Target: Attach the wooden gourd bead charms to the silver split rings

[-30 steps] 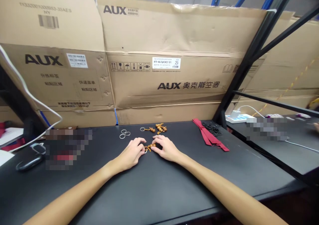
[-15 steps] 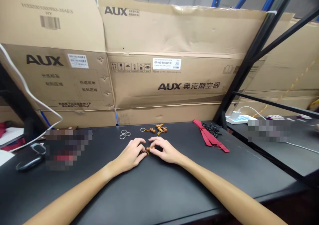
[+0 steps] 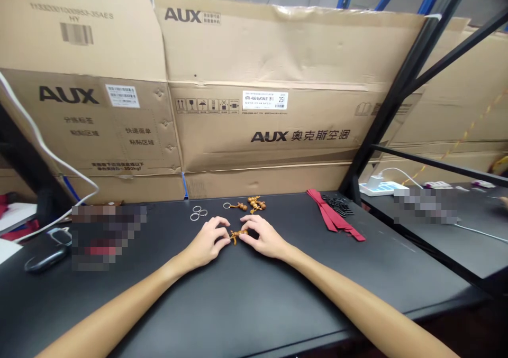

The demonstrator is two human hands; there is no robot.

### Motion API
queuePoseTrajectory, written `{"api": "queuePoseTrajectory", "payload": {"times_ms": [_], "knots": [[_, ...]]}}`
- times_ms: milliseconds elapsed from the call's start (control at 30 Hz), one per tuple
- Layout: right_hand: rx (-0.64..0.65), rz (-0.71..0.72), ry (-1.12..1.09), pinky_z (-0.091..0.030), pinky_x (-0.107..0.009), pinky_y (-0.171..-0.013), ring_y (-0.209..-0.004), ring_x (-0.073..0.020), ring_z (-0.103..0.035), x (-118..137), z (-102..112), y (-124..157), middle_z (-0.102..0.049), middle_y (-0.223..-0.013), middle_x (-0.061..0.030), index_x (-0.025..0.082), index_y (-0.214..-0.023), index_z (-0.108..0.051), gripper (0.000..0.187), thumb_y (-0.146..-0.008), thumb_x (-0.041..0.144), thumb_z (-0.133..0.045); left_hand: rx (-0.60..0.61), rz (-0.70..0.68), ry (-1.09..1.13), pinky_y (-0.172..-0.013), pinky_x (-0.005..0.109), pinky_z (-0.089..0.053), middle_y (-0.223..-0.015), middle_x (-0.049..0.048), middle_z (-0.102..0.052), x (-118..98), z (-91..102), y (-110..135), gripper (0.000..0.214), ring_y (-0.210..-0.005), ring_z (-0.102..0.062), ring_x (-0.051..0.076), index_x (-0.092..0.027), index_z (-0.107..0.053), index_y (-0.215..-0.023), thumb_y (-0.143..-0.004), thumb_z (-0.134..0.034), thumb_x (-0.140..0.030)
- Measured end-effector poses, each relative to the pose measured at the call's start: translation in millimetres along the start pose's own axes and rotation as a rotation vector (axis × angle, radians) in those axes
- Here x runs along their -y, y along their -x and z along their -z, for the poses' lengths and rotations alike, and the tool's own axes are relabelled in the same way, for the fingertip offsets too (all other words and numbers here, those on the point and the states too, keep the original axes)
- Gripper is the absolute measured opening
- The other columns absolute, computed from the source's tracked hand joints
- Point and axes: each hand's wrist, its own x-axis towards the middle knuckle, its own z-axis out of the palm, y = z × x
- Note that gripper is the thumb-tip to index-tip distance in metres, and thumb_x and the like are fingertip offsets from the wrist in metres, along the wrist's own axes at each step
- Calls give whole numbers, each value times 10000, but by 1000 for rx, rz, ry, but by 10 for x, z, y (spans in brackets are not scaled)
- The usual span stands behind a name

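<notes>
Both hands rest on the black table [image 3: 246, 305] and meet over a small brown wooden gourd charm [image 3: 239, 235]. My left hand [image 3: 208, 240] pinches its left end with curled fingers, and my right hand [image 3: 264, 236] pinches its right end. Just behind them lie three loose metal key rings [image 3: 197, 212], a gourd charm on a ring [image 3: 235, 206] and a small pile of wooden gourd charms [image 3: 256, 204].
Red ribbon strips [image 3: 333, 219] and a heap of black loops [image 3: 337, 203] lie at the right rear. A black device [image 3: 42, 256] sits at the left. Cardboard boxes [image 3: 257, 93] wall the back. A black rack post [image 3: 391, 99] and a power strip [image 3: 379, 187] stand right.
The hands stay together on the charm, with only small finger shifts; the charm turned slightly between them. Nothing else on the table moved.
</notes>
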Motion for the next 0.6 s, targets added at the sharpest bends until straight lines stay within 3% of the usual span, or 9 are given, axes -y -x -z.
{"api": "queuePoseTrajectory", "payload": {"times_ms": [600], "knots": [[-62, 5, 36, -439, -414, -946, -1085, -231, -577, 41, -17, -11, -625, -1164, -85, 204, -769, -627, 104, -831, 288, -627, 53, 156, 244, -923, 325, -429, -1087, 47, -545, 46, 57, -62, 222, -953, -573, 184, -175, -633, -716, -868, -569, -324]]}}
